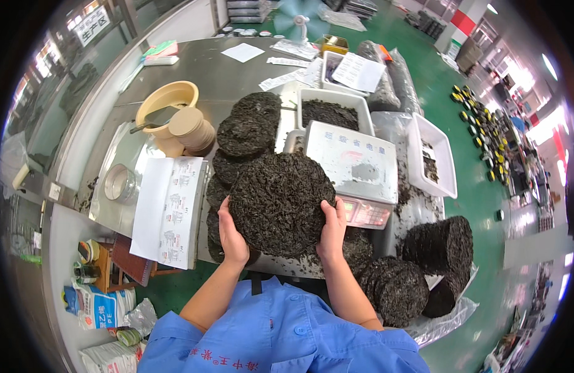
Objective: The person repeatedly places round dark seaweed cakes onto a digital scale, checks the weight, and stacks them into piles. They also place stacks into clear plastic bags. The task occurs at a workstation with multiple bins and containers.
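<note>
Between my two hands I hold a large round cake of dark dried leafy material [282, 202], level with the front of the steel table. My left hand [233, 233] grips its left side and my right hand [330, 230] its right side, fingers curled at the rim. Just behind the cake is a white and silver weighing scale [350, 163] with a red panel. Stacked dark cakes [248, 124] lie behind and left of the held one, and more [396, 292] lie at front right on plastic sheeting.
Steel table [147, 84] holds a yellow basin [156, 99], tan round discs [186, 124], printed sheets [163, 217], a clear round container [119, 180], and white tubs of dark flakes [330, 112], [436, 143]. A fan [299, 22] stands behind; yellow-and-black round items [473, 118] sit on the green floor at right.
</note>
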A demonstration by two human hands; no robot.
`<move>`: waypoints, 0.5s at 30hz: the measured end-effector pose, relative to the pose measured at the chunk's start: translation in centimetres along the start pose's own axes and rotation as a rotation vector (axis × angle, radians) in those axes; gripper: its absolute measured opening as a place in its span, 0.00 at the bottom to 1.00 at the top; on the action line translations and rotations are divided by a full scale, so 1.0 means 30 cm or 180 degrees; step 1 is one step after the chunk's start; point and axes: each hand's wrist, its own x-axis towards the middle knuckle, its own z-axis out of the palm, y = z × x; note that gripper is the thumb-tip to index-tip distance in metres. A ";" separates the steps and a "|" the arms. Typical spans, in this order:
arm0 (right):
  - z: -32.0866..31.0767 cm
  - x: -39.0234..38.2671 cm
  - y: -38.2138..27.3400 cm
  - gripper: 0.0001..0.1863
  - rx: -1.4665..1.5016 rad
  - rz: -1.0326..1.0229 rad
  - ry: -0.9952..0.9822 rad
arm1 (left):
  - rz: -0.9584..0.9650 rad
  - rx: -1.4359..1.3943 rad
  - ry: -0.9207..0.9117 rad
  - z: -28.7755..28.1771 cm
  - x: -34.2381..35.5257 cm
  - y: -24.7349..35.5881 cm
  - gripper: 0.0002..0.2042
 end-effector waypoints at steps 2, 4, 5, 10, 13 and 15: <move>-0.001 0.032 0.094 0.17 -0.0665 -0.0543 0.0009 | 0.0009 0.0682 -0.0115 0.011 0.009 0.042 0.28; 0.005 0.067 0.156 0.26 -0.1045 -0.0656 -0.0088 | 0.0055 0.1362 -0.0255 0.028 0.056 0.093 0.29; 0.027 0.087 0.170 0.30 -0.1081 -0.0744 -0.0148 | -0.0024 0.1214 -0.0292 0.022 0.115 0.083 0.30; 0.071 0.150 0.132 0.28 -0.1594 -0.0553 -0.0532 | 0.0210 0.1183 -0.0017 0.043 0.638 0.015 0.33; 0.032 0.156 0.080 0.25 -0.1608 -0.0587 -0.0379 | 0.0240 0.0944 -0.0067 0.142 1.049 -0.052 0.35; -0.008 0.147 0.086 0.23 -0.1358 -0.0613 -0.0216 | 0.0195 0.1081 0.0037 0.147 1.334 -0.161 0.36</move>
